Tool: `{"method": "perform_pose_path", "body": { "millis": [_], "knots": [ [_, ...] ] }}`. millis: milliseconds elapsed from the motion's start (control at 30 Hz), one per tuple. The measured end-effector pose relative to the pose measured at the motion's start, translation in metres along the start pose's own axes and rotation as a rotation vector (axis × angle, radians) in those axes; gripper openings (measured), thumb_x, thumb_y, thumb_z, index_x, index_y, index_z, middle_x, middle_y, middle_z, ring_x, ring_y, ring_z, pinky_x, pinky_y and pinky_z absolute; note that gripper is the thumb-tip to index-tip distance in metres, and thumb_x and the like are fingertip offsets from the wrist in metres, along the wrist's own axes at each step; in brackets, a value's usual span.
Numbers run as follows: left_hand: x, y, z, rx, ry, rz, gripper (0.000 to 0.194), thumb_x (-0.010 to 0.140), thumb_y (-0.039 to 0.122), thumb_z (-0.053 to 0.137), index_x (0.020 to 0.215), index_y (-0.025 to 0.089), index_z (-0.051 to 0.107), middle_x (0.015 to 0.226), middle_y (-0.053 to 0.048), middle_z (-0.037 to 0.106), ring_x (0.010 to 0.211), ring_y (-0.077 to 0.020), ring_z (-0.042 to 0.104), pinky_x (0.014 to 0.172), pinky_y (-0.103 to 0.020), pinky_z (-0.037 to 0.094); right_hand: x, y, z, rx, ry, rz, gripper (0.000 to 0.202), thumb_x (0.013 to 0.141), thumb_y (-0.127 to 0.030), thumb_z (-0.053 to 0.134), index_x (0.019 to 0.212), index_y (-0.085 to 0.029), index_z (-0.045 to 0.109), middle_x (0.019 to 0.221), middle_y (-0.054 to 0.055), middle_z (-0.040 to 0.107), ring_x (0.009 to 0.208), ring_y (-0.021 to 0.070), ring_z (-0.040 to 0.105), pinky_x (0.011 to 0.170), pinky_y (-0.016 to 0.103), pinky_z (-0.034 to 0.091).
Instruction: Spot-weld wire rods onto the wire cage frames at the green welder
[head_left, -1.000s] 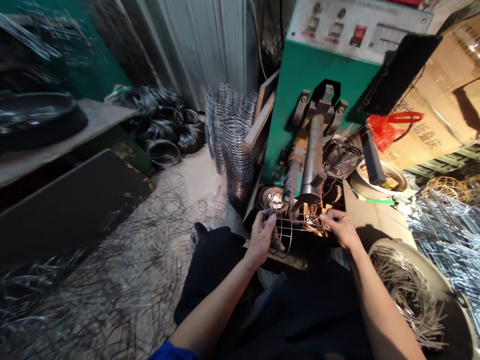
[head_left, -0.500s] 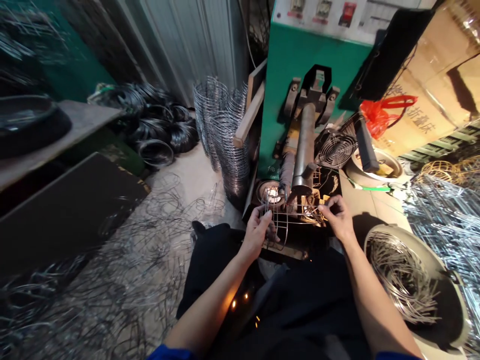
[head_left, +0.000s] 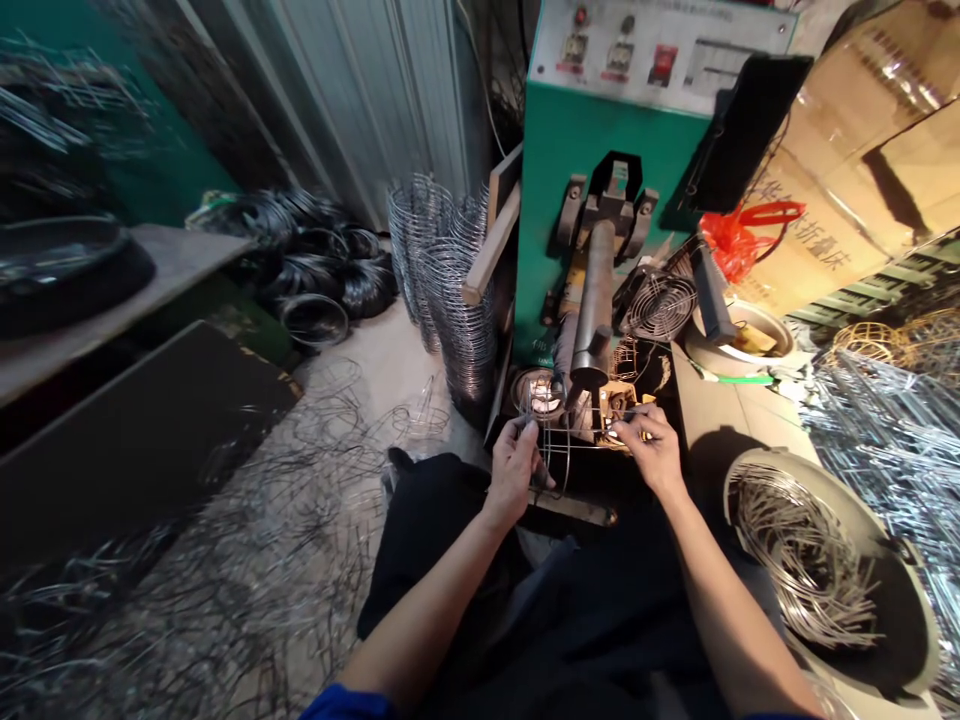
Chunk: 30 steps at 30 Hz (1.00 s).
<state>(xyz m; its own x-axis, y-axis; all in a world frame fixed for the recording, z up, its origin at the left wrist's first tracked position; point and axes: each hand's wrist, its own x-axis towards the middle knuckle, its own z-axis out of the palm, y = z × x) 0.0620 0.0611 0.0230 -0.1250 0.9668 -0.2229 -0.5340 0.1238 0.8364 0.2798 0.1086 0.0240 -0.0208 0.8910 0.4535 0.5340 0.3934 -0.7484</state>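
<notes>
Behind the hands stands a big green machine (head_left: 600, 130). The left hand (head_left: 511, 478) has its grip closed on one end of a wire frame (head_left: 568, 455). The right hand (head_left: 654, 455) has its grip pinched together on a thin wire (head_left: 598, 431); I can't tell if that wire is joined to the frame. Both are just below the round end of a fat metal bar (head_left: 594, 300). The frame looks light and springy, not soft. It could bend if squeezed hard, and smooth wire might slip or roll. Holding it by the outside ring, away from the bar, seems best. Farther out are tall stacks of wire rings (head_left: 466, 320) and a tub (head_left: 911, 620) with wires inside.
</notes>
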Motion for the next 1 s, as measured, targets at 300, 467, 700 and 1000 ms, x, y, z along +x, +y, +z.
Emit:
{"method": "perform_pose_path", "body": {
  "millis": [300,467,700,1000],
  "knots": [
    [0.008,0.005,0.005,-0.027,0.013,-0.019,0.055,0.076,0.060,0.070,0.108,0.019,0.053,0.043,0.015,0.033,0.027,-0.0071,0.036,0.031,-0.020,0.043,0.011,0.004,0.002,-0.011,-0.022,0.001,0.045,0.081,-0.053,0.069,0.054,-0.022,0.051,0.073,0.003,0.051,0.079,0.0213,0.050,0.078,0.037,0.040],
    [0.013,0.006,0.005,-0.025,0.009,-0.011,0.053,0.077,0.060,0.069,0.107,0.019,0.053,0.042,0.015,0.034,0.027,-0.0075,0.037,0.031,-0.021,0.043,0.016,0.003,0.003,0.008,-0.050,0.014,0.045,0.081,-0.051,0.070,0.053,-0.022,0.051,0.074,0.003,0.051,0.080,0.0212,0.050,0.076,0.036,0.039],
    [0.024,0.006,0.006,-0.010,0.000,0.007,0.051,0.078,0.060,0.068,0.104,0.020,0.052,0.042,0.015,0.035,0.028,-0.0089,0.041,0.030,-0.020,0.041,0.027,0.004,0.005,0.023,-0.035,0.018,0.048,0.079,-0.053,0.071,0.051,-0.022,0.048,0.071,0.002,0.049,0.076,0.0203,0.048,0.074,0.036,0.038],
    [0.031,0.003,0.006,-0.030,-0.028,-0.007,0.046,0.080,0.057,0.068,0.102,0.020,0.052,0.044,0.015,0.035,0.027,-0.0086,0.039,0.030,-0.021,0.043,0.030,0.003,0.005,0.000,-0.035,0.033,0.047,0.080,-0.053,0.071,0.052,-0.022,0.049,0.072,0.002,0.050,0.077,0.0198,0.049,0.073,0.035,0.039]
  ]
}}
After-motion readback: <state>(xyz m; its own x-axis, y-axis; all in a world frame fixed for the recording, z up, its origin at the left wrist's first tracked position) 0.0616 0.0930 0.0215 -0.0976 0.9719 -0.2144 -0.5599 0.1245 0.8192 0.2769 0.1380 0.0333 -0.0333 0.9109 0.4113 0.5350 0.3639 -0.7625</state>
